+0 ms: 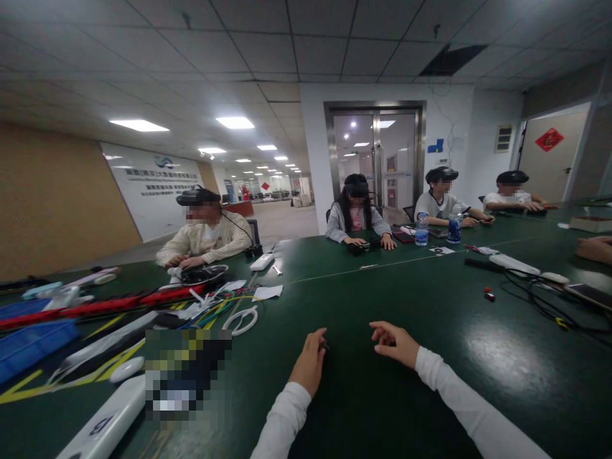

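My left hand (308,363) is just above or resting on the dark green tabletop (354,408), its fingers closed. A small dark object (326,345) shows at its fingertips, too small to name. To the right, my right hand (396,343) hangs with thumb and forefinger apart and nothing between them. The two hands are apart from each other, with bare tabletop between. Left of my left hand lies a white coiled cable (243,320).
On the left are a blue tray (36,347), red strips (109,305), a long white device (108,417) and tangled wires. At the right lie black cables (540,296) and a small red-and-black piece (488,294). Water bottles (421,231) and several people wearing headsets (357,217) are across the table.
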### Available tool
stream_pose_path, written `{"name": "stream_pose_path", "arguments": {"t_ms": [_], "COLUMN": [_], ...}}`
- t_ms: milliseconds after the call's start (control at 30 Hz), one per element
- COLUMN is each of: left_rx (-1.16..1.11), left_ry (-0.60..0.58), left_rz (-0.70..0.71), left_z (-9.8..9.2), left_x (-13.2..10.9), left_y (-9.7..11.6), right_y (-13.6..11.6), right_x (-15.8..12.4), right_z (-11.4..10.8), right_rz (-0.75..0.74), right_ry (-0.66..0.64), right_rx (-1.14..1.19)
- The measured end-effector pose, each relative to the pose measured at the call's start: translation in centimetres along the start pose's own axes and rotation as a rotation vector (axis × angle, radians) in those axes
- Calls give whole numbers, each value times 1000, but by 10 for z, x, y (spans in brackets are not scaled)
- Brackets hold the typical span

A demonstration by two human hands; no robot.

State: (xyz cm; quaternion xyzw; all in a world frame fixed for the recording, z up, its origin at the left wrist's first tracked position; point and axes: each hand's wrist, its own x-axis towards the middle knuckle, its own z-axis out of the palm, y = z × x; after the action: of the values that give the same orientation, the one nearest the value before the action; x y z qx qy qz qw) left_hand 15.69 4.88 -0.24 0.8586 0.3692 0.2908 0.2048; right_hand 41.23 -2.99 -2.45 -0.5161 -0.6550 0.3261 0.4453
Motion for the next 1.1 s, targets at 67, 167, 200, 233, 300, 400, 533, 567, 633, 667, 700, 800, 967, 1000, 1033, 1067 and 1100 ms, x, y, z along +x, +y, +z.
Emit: {"name": "stream_pose_path", "arguments": {"t_ms": [67,167,200,233,300,400,533,567,633,667,700,800,967,1000,1033,1067,1100], "left_rx": [39,93,108,122,141,136,133,142,154,153,149,149,184,192,197,199,197], "left_ry": [75,209,254,300,374,433,505,528,560,562,559,542,550,562,570,570,556], "left_rz": [-56,-143,-181,-222,-284,-308,-306,-307,-309,-312,-320,-345,-358,-361,-366,-375,-385], "left_z": [-15,-41,-50,-57,-69,-80,-87,-88,-90,-91,-91,-91,-89,-89,-88,-88,-89], "left_x": [1,-1,-3,-5,-10,-16,-20,-20,-21,-21,-22,-22,-20,-20,-19,-19,-19], "left_y": [-25,-61,-71,-81,-96,-110,-115,-114,-111,-109,-106,-99,-91,-91,-91,-92,-92], "right_y": [10,23,26,28,30,31,32,32,32,32,32,31,28,27,27,26,26], "right_x": [0,1,1,2,2,2,1,1,1,1,1,1,0,-1,-1,-1,-1], "right_z": [-8,-19,-22,-23,-25,-24,-23,-22,-22,-21,-21,-21,-21,-21,-21,-21,-22], "right_rz": [41,89,99,108,118,121,113,110,106,107,111,126,116,119,123,125,127], "right_ry": [30,110,126,139,156,168,168,169,175,176,177,162,144,138,132,127,126], "right_rx": [24,43,53,59,65,58,48,46,43,44,45,50,53,50,47,44,42]}}
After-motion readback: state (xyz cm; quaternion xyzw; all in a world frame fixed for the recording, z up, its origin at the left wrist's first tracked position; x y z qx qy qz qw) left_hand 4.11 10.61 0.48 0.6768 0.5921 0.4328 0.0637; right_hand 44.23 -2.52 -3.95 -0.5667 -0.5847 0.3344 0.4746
